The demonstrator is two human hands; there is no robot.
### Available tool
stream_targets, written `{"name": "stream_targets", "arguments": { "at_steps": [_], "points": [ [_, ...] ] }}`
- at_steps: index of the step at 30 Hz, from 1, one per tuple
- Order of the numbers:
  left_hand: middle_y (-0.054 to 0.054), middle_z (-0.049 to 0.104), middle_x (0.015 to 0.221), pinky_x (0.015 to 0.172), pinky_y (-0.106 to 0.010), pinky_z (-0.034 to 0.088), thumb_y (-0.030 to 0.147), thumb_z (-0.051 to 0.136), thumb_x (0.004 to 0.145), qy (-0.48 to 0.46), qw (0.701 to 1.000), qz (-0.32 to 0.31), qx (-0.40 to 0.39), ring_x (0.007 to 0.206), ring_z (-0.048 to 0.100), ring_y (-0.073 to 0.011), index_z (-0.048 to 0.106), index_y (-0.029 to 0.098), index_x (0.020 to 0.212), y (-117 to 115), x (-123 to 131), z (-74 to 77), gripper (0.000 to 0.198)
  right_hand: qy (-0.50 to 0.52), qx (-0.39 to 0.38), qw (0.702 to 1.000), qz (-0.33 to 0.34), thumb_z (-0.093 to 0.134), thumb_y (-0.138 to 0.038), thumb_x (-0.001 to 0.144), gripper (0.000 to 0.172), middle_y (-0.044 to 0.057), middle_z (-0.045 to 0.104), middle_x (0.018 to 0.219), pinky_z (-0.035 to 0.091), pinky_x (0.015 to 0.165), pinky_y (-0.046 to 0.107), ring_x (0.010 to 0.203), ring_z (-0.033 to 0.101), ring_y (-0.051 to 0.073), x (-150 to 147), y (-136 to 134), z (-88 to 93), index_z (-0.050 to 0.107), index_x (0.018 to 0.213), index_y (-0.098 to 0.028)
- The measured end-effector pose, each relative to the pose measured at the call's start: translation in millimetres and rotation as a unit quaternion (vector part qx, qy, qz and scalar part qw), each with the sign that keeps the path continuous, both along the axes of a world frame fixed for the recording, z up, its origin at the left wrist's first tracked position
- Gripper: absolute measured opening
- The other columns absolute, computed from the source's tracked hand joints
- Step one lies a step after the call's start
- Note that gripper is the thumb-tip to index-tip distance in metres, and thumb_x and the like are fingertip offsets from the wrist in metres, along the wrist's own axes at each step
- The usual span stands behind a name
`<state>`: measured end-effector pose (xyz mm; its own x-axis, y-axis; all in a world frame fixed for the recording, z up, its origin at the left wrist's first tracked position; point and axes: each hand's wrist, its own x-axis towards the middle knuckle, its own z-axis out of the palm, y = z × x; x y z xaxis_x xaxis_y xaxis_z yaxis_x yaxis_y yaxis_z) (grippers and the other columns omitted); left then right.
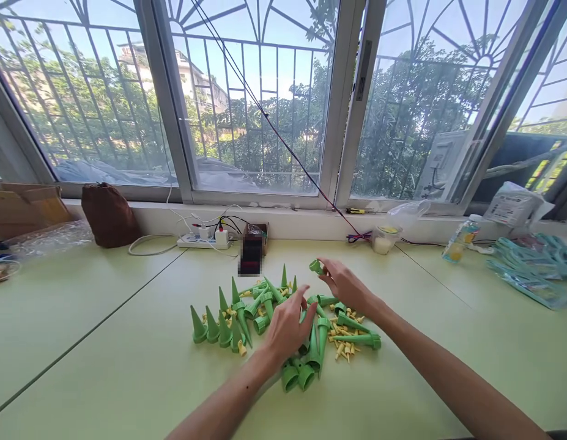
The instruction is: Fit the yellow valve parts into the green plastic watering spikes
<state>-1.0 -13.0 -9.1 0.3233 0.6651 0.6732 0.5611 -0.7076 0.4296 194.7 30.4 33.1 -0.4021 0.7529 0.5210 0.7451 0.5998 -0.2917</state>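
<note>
My right hand [345,284] is raised above the far side of a pile, its fingers closed around a green plastic spike [316,267]. The spike's round, hollow end faces left, and its other end is hidden by the fingers. Over the middle of the pile is my left hand [287,324], thumb and forefinger apart, with green spikes partly hidden beneath it. Several spikes lie loose around it, such as one [323,333] beside the thumb. To the left, several green spikes [211,327] stand upright on their wide ends. Small yellow nozzle-like pieces [347,348] are scattered among the right-hand spikes.
On the pale green table [104,373], a blurred dark object [250,255] leans by a small box behind the pile. A power strip [205,242] and brown bag [107,215] sit near the window. A tub [385,239], bottle [462,238] and packets [531,266] are at right.
</note>
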Motion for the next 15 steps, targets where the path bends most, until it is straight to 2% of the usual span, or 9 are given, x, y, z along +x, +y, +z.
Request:
{"name": "stream_targets", "arguments": {
  "at_steps": [2,4,7,10,15],
  "points": [
    [-0.003,0.065,0.089,0.061,-0.025,0.044,0.032,0.043,0.099,-0.048,0.998,0.012,-0.04,0.062,0.058,-0.0128,0.039,0.018,0.134,-1,0,2.4,0.038,0.032,0.036,0.996,0.072,0.046,-0.019,0.099,0.038,0.01,0.062,0.104,0.049,0.085,0.035,0.096,0.057,0.021,-5,-22,0.7,0.041,0.136,-0.02],
    [-0.003,0.065,0.091,0.061,-0.025,0.045,0.031,0.04,0.1,-0.075,0.995,0.002,-0.061,0.064,0.058,-0.0128,0.035,0.019,0.136,-1,1,4.1,0.038,0.031,0.057,0.992,0.106,0.044,-0.021,0.1,0.038,0.01,0.062,0.1,0.05,0.083,0.037,0.094,0.056,0.023,-8,-38,-3.8,0.041,0.138,-0.022],
    [-0.003,0.063,0.088,0.06,-0.024,0.045,0.032,0.039,0.1,-0.081,0.994,-0.016,-0.072,0.064,0.057,-0.0126,0.04,0.019,0.131,-1,1,4.3,0.033,0.04,0.087,0.989,0.116,0.04,-0.019,0.101,0.038,0.011,0.062,0.105,0.052,0.082,0.039,0.095,0.056,0.025,-8,-49,-17.5,0.04,0.139,-0.023],
    [-0.002,0.061,0.084,0.06,-0.024,0.046,0.033,0.04,0.1,-0.074,0.993,-0.03,-0.084,0.063,0.055,-0.0123,0.045,0.019,0.127,-1,1,3.3,0.032,0.039,0.08,0.986,0.143,0.038,-0.017,0.101,0.04,0.012,0.062,0.109,0.052,0.084,0.04,0.098,0.056,0.025,-8,-50,-31.5,0.037,0.141,-0.023],
    [-0.001,0.061,0.08,0.057,-0.022,0.047,0.035,0.048,0.096,-0.086,0.989,-0.056,-0.103,0.061,0.055,-0.0117,0.051,0.019,0.123,-2,3,5.6,0.032,0.106,0.059,0.982,0.141,0.038,-0.018,0.102,0.037,0.01,0.062,0.107,0.052,0.082,0.036,0.098,0.058,0.022,-11,-52,-41.5,0.041,0.138,-0.024]
  ]
}}
